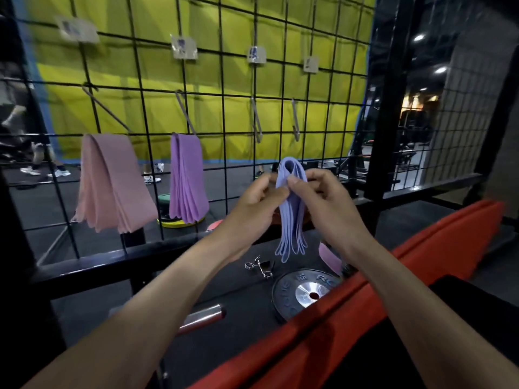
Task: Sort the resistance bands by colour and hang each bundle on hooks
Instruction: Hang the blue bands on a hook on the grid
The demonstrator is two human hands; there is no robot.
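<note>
Bundle of blue-lilac bands (290, 220), folded over at the top and pinched from both sides in front of the wire grid (224, 80), loop ends dangling free above the dark floor (219, 282). Left hand (252, 203) clamped on the bundle's left side, thumb and fingers closed together on the fold. Right hand (323, 203) clamped on the right side, grip likewise closed on the same bundle just below the fold. Both forearms reaching in from the bottom edge.

On the grid to the left, well apart from the hands: pink bundle (112, 183) draped over a long metal hook (106, 108); beside it, purple bundle (186, 178) draped over a second hook (185, 112). Two more hooks (257, 119) and (295, 120) bare, above and slightly behind the held bundle. Small paper labels (184, 47) clipped to the grid above each hook, print too blurred to read.

Below the hands: one loose pink-purple band (330, 258) lying on the floor, partly hidden by the right wrist. Near it, a metal spring collar (259, 266), a black weight plate (300, 293) with a silver hub, and the end of a steel bar (202, 317). Red padded bench (365, 304) running diagonally across the lower right. Yellow wall (196, 23) behind the grid.
</note>
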